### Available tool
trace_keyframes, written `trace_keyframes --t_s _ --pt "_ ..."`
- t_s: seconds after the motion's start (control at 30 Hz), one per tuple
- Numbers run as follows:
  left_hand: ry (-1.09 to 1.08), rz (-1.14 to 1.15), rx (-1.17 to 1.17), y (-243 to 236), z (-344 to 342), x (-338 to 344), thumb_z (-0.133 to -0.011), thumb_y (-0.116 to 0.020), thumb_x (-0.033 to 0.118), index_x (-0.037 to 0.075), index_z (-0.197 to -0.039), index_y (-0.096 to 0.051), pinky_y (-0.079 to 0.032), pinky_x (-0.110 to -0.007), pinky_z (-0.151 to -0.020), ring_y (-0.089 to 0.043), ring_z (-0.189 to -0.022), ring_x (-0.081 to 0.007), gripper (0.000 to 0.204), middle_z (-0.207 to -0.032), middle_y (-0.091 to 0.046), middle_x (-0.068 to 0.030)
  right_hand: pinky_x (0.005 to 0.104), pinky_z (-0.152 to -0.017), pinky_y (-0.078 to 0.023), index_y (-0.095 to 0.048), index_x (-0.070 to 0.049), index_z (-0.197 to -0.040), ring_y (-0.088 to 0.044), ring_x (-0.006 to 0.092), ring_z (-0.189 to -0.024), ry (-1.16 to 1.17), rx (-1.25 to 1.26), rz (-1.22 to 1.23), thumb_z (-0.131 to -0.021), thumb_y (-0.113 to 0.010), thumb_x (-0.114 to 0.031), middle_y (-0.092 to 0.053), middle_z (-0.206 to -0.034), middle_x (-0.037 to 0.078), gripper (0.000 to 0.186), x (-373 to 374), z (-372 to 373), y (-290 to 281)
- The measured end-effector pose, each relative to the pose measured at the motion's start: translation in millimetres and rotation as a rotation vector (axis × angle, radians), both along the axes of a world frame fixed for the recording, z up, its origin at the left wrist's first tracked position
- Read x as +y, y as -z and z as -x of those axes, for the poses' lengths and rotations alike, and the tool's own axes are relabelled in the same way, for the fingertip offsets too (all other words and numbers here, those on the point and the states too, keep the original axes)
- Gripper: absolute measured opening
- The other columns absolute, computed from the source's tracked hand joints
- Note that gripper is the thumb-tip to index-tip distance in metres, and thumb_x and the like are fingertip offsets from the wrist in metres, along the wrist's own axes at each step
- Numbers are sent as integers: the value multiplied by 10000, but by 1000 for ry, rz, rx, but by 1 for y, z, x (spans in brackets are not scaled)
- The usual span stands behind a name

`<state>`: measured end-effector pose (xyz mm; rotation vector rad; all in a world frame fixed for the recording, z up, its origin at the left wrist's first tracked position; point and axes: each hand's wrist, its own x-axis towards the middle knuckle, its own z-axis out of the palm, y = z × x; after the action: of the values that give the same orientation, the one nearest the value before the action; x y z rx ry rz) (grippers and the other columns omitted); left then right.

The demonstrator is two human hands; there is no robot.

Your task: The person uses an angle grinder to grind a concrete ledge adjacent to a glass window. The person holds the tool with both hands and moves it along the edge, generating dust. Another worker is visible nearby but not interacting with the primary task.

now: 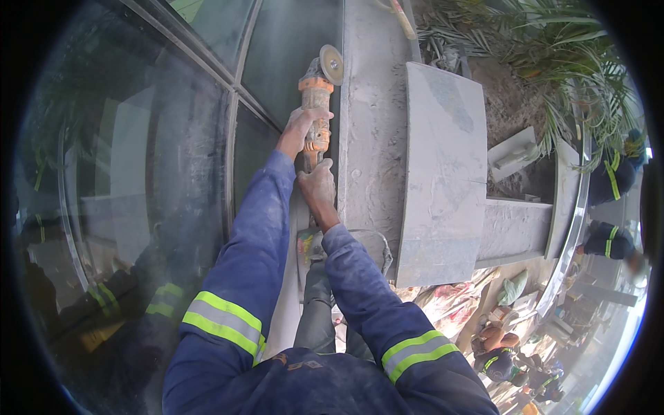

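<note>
An orange and grey angle grinder [317,104], coated in dust, is held out in front of me in both hands. Its round cutting disc [331,65] sits at the far end, on the right side of the head, beside the edge of a dusty ledge [375,152]. My left hand [302,127] is wrapped round the middle of the grinder's body. Closer to me, my right hand [319,187] grips the rear handle. Whether the disc is spinning cannot be made out.
Tall glass panes [180,131] in metal frames rise on the left. A large grey slab [444,166] lies right of the ledge, with palm fronds [539,41] beyond. A cable [380,238] loops near my right forearm. Several people in reflective clothing are at the lower and far right.
</note>
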<state>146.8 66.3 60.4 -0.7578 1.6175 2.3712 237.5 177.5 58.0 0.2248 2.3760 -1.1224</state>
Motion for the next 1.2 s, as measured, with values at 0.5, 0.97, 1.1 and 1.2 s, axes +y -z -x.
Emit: trace_keyframes --t_s 0.5,0.97,1.1,1.2 --pt "25 20 27 0 14 -2 -724 -818 321 28 -1021 -674 -554 -345 -572 -650 -642 -195 441 -805 -632 -61 512 -837 -570 -667 127 -985 -733 487 -954 37 -210 237 -854 -778 -315 -719 -986 363 474 8 20 12" --pt "29 21 -22 1 -1 -3 -723 -822 321 19 -1055 -644 -576 -351 -608 -681 -711 -211 483 -872 -629 -84 503 -847 -575 -648 135 -1047 -740 471 -975 36 -157 137 -884 -765 -468 -723 -998 353 635 8 0 -1" --pt "22 29 -16 -4 -3 4 -721 -825 333 18 -1068 -638 -578 -347 -610 -682 -709 -209 504 -867 -625 -80 504 -842 -575 -650 137 -1033 -740 470 -972 43 -198 159 -885 -766 -458 -722 -990 354 624 11 -2 13" --pt "22 27 5 0 -6 0 -723 -826 340 18 -1069 -637 -579 -347 -613 -682 -710 -209 509 -866 -623 -78 509 -836 -570 -654 139 -1012 -739 469 -972 37 -170 167 -881 -777 -445 -720 -977 356 611 10 -4 8"
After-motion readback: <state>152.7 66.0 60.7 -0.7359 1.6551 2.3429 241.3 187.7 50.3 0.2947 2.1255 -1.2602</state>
